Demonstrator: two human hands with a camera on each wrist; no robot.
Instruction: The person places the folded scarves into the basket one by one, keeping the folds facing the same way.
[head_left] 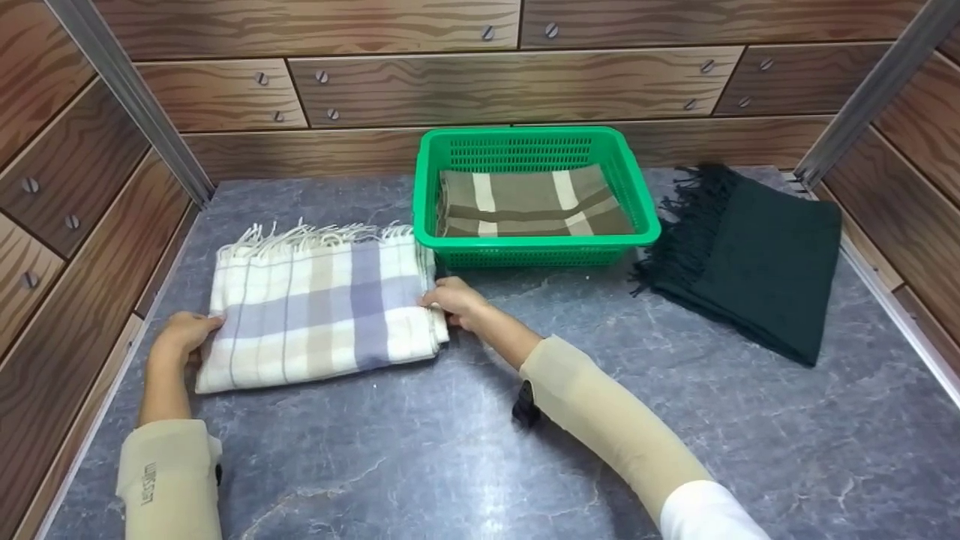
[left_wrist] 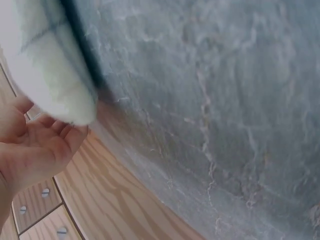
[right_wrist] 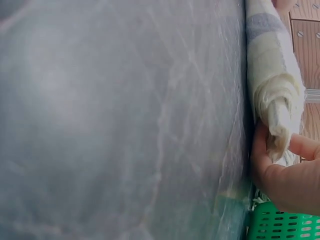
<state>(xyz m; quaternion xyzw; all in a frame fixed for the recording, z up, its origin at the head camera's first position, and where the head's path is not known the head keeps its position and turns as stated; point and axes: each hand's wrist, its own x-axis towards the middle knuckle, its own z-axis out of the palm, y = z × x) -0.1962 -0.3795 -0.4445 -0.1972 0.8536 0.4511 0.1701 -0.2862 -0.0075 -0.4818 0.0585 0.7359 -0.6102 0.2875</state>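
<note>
A folded white plaid scarf (head_left: 300, 300) with lilac and beige bands lies at the left, its fringe along the far side. My left hand (head_left: 184, 334) grips its left edge, thumb on top; in the left wrist view the fingers (left_wrist: 62, 132) of that hand reach under the fold. At the opposite edge, my right hand (head_left: 459, 301) pinches the layered folds. The right wrist view shows this hand (right_wrist: 287, 175) with thumb and fingers on either side of the rolled, stacked scarf end (right_wrist: 277, 105).
Just right of the plaid scarf stands a green basket (head_left: 536, 241) with a folded brown striped cloth (head_left: 525, 195) in it. A dark green fringed scarf (head_left: 765, 262) lies folded at the right. Wood-patterned panels (head_left: 510, 86) enclose the grey marbled surface (head_left: 390, 450).
</note>
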